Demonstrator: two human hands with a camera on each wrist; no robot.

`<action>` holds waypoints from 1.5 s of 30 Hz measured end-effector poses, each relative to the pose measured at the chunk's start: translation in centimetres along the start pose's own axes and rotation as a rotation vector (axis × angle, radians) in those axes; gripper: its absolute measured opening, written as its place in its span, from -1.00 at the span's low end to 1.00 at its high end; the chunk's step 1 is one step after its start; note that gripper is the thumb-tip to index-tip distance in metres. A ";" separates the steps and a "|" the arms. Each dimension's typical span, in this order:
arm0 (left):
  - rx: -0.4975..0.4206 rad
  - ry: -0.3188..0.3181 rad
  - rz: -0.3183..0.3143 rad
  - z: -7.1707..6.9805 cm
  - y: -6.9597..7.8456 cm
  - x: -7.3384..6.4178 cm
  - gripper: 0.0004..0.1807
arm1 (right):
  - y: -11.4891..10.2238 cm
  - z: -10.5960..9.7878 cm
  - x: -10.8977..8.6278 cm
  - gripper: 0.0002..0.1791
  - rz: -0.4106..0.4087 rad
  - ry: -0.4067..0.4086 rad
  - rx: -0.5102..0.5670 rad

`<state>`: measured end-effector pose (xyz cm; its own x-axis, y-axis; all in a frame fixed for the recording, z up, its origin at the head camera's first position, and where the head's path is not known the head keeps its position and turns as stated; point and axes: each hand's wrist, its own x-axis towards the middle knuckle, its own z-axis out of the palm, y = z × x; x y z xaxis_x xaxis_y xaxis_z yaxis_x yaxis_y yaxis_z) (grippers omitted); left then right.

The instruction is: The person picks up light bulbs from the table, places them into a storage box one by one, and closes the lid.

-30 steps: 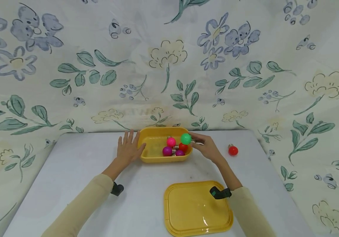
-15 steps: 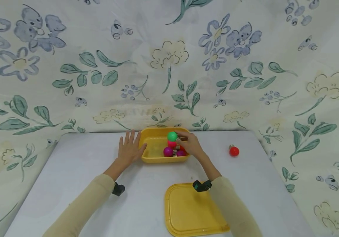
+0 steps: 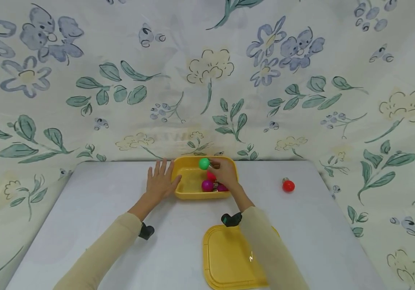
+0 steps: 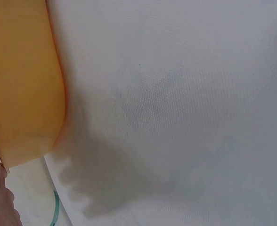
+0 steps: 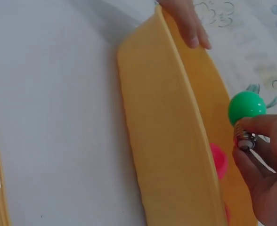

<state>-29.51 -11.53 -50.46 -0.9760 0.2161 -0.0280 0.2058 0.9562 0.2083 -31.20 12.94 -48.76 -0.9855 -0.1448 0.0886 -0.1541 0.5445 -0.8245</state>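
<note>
My right hand [image 3: 225, 172] pinches a green light bulb [image 5: 247, 108] by its metal screw base, above the yellow bin [image 3: 200, 195]. Inside the bin lie several bulbs, among them a purple bulb [image 3: 207, 185] and a pink-red bulb [image 3: 211, 176]; the right hand partly covers them. At the bin's left end rests my left hand [image 3: 158, 182], its fingers straight and spread, the thumb reaching over the rim. From the left wrist view, the bin's outer wall [image 4: 28, 89] shows at the left, with a bit of that hand at the edge.
A red bulb [image 3: 288, 185] lies on the white table [image 3: 120, 257], right of the bin. Nearer the front is a yellow tray [image 3: 225, 257], partly under the right forearm. Behind the table hangs a floral cloth [image 3: 178, 60].
My right hand has carried the green bulb leftward, from the bin's right end to over its middle. The left hand has stayed at the left rim.
</note>
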 end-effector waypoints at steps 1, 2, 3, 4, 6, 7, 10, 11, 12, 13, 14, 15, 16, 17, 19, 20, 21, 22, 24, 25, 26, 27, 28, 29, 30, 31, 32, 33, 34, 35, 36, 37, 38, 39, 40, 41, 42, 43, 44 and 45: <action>-0.007 0.006 0.003 0.0 0.0 0.0 -0.21 | -0.1 0.2 0.0 -0.56 0.001 -0.002 0.000; -0.014 0.009 0.005 0.0 0.0 -0.1 -0.21 | -0.2 0.4 0.1 -0.57 0.003 -0.004 -0.002; -0.021 0.013 0.008 -0.1 0.1 -0.2 -0.20 | -0.3 0.6 0.1 -0.57 0.002 -0.006 -0.006; -0.029 0.019 0.012 -0.1 0.1 -0.2 -0.20 | -0.4 0.7 0.2 -0.57 -0.003 -0.008 -0.009; -0.036 0.023 0.015 -0.2 0.2 -0.3 -0.20 | -0.5 1.1 0.2 -0.57 -0.002 -0.014 -0.010; -0.037 0.024 0.016 -0.2 0.2 -0.3 -0.20 | -0.5 1.2 0.3 -0.56 0.006 -0.017 -0.016; -0.031 0.019 0.011 -0.2 0.2 -0.3 -0.20 | -0.4 1.7 0.3 -0.55 0.032 -0.017 -0.037; -0.027 0.015 0.007 -0.1 0.2 -0.2 -0.21 | -0.3 1.9 0.3 -0.55 0.041 -0.017 -0.040; -0.024 0.011 0.005 -0.1 0.2 -0.2 -0.21 | -0.3 2.0 0.3 -0.54 0.046 -0.019 -0.042; -0.019 0.009 0.003 -0.1 0.2 -0.1 -0.22 | -0.3 2.1 0.2 -0.54 0.048 -0.019 -0.048; -0.013 0.005 0.001 -0.1 0.2 -0.1 -0.22 | -0.2 2.2 0.3 -0.54 0.048 -0.017 -0.055; -0.006 -0.001 -0.002 -0.1 0.2 0.0 -0.22 | -0.2 2.3 0.3 -0.54 0.050 -0.016 -0.061; -0.002 -0.004 -0.003 -0.1 0.2 0.0 -0.22 | -0.1 2.3 0.3 -0.54 0.052 -0.013 -0.069; 0.004 -0.006 -0.005 -0.1 0.2 0.0 -0.21 | -0.1 2.4 0.3 -0.54 0.055 -0.011 -0.077; 0.010 -0.013 -0.009 -0.2 0.2 0.0 -0.21 | -0.1 2.5 0.3 -0.54 0.057 -0.007 -0.096; 0.010 -0.014 -0.009 -0.2 0.2 -0.1 -0.21 | -0.1 2.5 0.3 -0.53 0.059 -0.006 -0.107; 0.009 -0.016 -0.010 -0.2 0.2 -0.1 -0.20 | 0.0 2.5 0.3 -0.54 0.059 -0.006 -0.119; 0.008 -0.015 -0.010 -0.3 0.3 -0.1 -0.20 | 0.0 2.6 0.3 -0.54 0.056 -0.005 -0.133; -0.002 -0.016 -0.007 -0.3 0.3 -0.2 -0.20 | 0.1 2.6 0.3 -0.54 0.045 -0.002 -0.161; -0.008 -0.015 -0.006 -0.3 0.4 -0.2 -0.20 | 0.2 2.6 0.3 -0.55 0.040 0.001 -0.177; -0.011 -0.017 -0.005 -0.3 0.4 -0.3 -0.20 | 0.2 2.6 0.2 -0.55 0.034 0.003 -0.191; -0.014 -0.016 -0.005 -0.3 0.4 -0.3 -0.20 | 0.3 2.6 0.2 -0.55 0.027 0.005 -0.207; -0.015 -0.014 -0.004 -0.3 0.4 -0.3 -0.21 | 0.3 2.6 0.2 -0.55 0.019 0.009 -0.221; -0.018 -0.014 -0.004 -0.3 0.4 -0.3 -0.21 | 0.3 2.6 0.2 -0.55 0.011 0.010 -0.236; -0.016 -0.014 -0.005 -0.3 0.4 -0.2 -0.21 | 0.3 2.6 0.2 -0.55 0.007 0.009 -0.247; -0.017 -0.014 -0.007 -0.3 0.5 -0.3 -0.21 | 0.4 2.6 0.2 -0.55 0.000 0.008 -0.260; -0.014 -0.012 -0.007 -0.3 0.4 -0.3 -0.21 | 0.4 2.7 0.3 -0.55 -0.006 0.007 -0.272; -0.012 -0.010 -0.007 -0.3 0.4 -0.3 -0.21 | 0.5 2.7 0.3 -0.55 -0.013 0.006 -0.288; -0.009 -0.010 -0.007 -0.3 0.4 -0.3 -0.21 | 0.5 2.8 0.3 -0.55 -0.019 0.007 -0.306; -0.008 -0.008 -0.006 -0.4 0.4 -0.3 -0.21 | 0.5 2.8 0.4 -0.56 -0.025 0.007 -0.322; -0.006 -0.006 -0.005 -0.4 0.4 -0.3 -0.21 | 0.5 2.8 0.4 -0.56 -0.029 0.008 -0.337; -0.004 -0.004 -0.005 -0.4 0.4 -0.3 -0.21 | 0.6 2.9 0.4 -0.56 -0.032 0.008 -0.351; -0.001 -0.003 -0.005 -0.5 0.4 -0.3 -0.21 | 0.5 2.9 0.5 -0.57 -0.035 0.007 -0.361; -0.001 -0.003 -0.004 -0.5 0.3 -0.3 -0.21 | 0.5 2.9 0.5 -0.57 -0.038 0.007 -0.371; 0.000 -0.002 -0.004 -0.5 0.3 -0.3 -0.21 | 0.5 2.9 0.4 -0.58 -0.039 0.005 -0.377; -0.002 -0.003 -0.005 -0.5 0.3 -0.3 -0.21 | 0.4 2.9 0.4 -0.58 -0.037 0.001 -0.377; -0.003 -0.003 -0.005 -0.5 0.3 -0.3 -0.21 | 0.4 2.9 0.4 -0.58 -0.037 -0.004 -0.378; -0.005 -0.003 -0.005 -0.5 0.3 -0.3 -0.21 | 0.4 2.9 0.4 -0.59 -0.036 -0.007 -0.376; -0.007 -0.001 -0.004 -0.5 0.3 -0.3 -0.21 | 0.4 2.9 0.3 -0.60 -0.038 -0.009 -0.377; -0.008 0.001 -0.003 -0.5 0.3 -0.3 -0.22 | 0.4 2.9 0.3 -0.61 -0.038 -0.010 -0.376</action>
<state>-29.22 -11.44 -49.94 -0.9766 0.2133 -0.0275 0.2025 0.9551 0.2162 -31.35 10.71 -50.64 -0.9782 -0.1776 0.1080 -0.2075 0.8038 -0.5575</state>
